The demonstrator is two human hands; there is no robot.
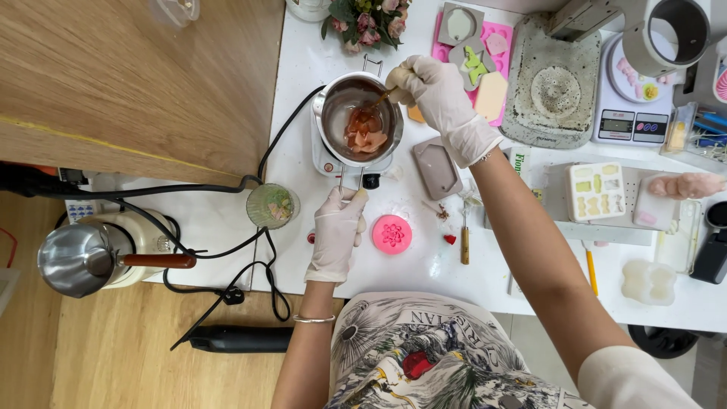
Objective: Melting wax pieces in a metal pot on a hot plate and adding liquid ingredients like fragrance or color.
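Over the small metal pot (358, 117), the right hand (438, 95) in its white glove is closed around a thin stick (381, 98). The stick's tip dips into the soft orange-red stuff (366, 132) sitting at the bottom of the pot. The left hand (337, 231), gloved too, is below the pot with its fingers curled on the pot's wire handle (350, 182) — it grips the end nearest the person.

The pot sits on a little white hot plate (322, 155) near the back of the white bench (424, 261). A black cord (280, 136) runs from the hot plate off to the left. Just left of the left hand stands a green glass cup (273, 205). Just right of it lies a round pink mould (392, 234) with a flower shape. A grey mould (437, 168) lies beside the hot plate, under the right arm.

Farther back there is a bunch of pink flowers (369, 21) and a bright pink tray (478, 57) with small shapes on it. A rough grey block (553, 87) and a small white scale (634, 113) sit to the right. A white mould (596, 192) with yellow pieces is there as well — near the far right edge.

Off to the left, on a lower wooden floor, stands a shiny metal jug (79, 257) with a brown handle.
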